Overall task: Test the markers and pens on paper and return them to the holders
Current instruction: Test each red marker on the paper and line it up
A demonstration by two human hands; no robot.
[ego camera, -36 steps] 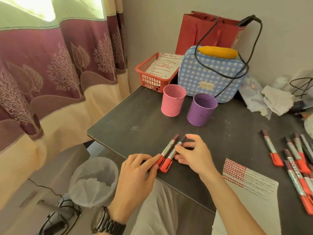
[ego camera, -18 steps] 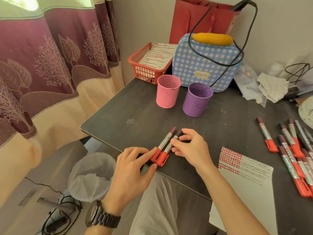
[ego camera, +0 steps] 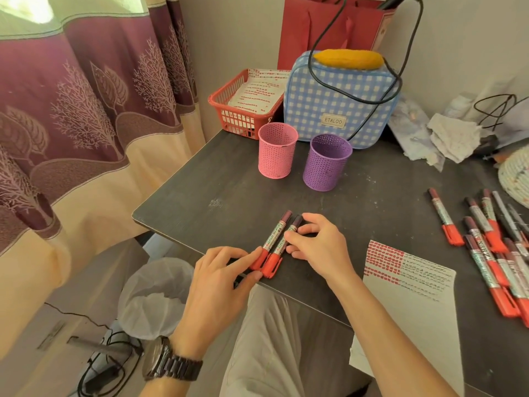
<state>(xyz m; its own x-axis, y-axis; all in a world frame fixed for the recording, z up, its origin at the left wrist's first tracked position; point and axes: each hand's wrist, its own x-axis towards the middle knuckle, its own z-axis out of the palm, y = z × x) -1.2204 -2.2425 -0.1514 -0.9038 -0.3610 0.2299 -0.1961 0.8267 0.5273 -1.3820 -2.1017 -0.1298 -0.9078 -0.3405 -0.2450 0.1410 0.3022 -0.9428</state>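
- Pair of markers (ego camera: 275,244): lying side by side and touching on the table (ego camera: 217,173), close to its near-left edge. Long axis runs near-left to far-right, with red caps near and dark ends far.
- Left hand (ego camera: 217,285): palm down, index finger and thumb pinching the red cap ends.
- Right hand (ego camera: 323,247): palm down, curled fingertips against the right-hand barrel; a true grasp cannot be told.
- Pink holder (ego camera: 277,151) and purple holder (ego camera: 326,164): upright, farther back.

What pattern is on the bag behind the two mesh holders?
Blue-and-white gingham check; the bag shows best in the head view.
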